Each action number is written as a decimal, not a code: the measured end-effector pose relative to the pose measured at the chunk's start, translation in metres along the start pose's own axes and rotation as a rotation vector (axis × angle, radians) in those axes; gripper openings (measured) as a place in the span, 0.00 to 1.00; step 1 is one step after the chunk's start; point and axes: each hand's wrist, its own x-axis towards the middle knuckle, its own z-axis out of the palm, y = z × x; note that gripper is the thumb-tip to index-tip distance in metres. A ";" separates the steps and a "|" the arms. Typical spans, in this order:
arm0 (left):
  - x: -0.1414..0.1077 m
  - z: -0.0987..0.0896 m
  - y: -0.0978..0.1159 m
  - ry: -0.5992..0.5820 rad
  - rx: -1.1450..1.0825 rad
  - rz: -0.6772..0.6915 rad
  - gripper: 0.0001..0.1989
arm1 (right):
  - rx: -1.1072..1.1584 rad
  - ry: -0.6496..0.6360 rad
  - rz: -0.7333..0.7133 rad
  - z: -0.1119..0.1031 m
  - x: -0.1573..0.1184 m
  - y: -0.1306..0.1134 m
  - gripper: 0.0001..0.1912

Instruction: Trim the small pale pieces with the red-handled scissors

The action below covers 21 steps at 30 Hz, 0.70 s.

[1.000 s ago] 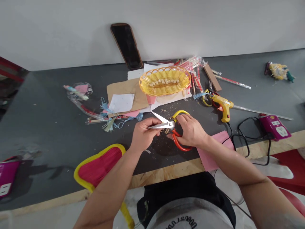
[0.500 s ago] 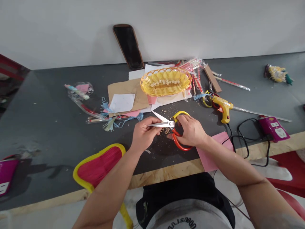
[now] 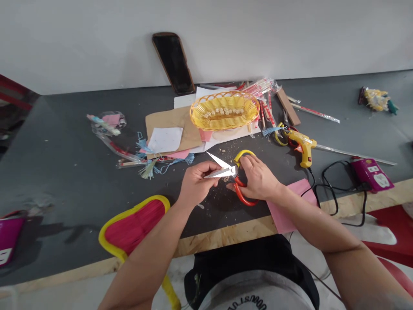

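My right hand (image 3: 259, 175) grips a pair of scissors (image 3: 228, 171) by its yellow and red handles, the blades spread apart and pointing left. Close by, my left hand (image 3: 199, 182) is closed in a pinch at the lower blade. Whatever lies between its fingertips is too small and too covered to name. Small tan bits (image 3: 229, 156) are scattered on the dark table beneath and beyond the blades. Behind the hands stands a yellow woven basket (image 3: 225, 122) with a row of small pale pieces in it.
Paper and cardboard (image 3: 193, 129) lie under the basket, tassels (image 3: 150, 168) to the left. A yellow glue gun (image 3: 302, 146) and a purple power socket (image 3: 372, 174) with black cord lie right. Pink paper (image 3: 290, 206) overhangs the front edge; a phone (image 3: 174, 62) leans on the wall.
The lower blade and my left hand have shifted slightly; the blades stay apart. My right hand still holds the scissors in nearly the same place.
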 end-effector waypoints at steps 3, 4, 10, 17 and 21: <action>-0.001 -0.001 0.001 0.017 0.028 0.024 0.02 | -0.015 0.014 0.024 0.000 -0.002 -0.002 0.23; -0.001 -0.001 0.001 0.022 0.031 0.029 0.02 | -0.022 0.011 0.038 0.000 -0.002 -0.003 0.23; -0.001 0.001 0.003 0.030 0.007 0.037 0.05 | -0.003 0.002 0.081 -0.005 -0.003 -0.007 0.24; -0.001 0.002 0.002 0.088 0.017 0.055 0.04 | 0.009 0.018 0.076 -0.004 0.001 -0.003 0.27; -0.003 0.002 0.005 0.064 0.022 0.073 0.01 | -0.034 0.030 0.066 -0.002 0.001 -0.002 0.29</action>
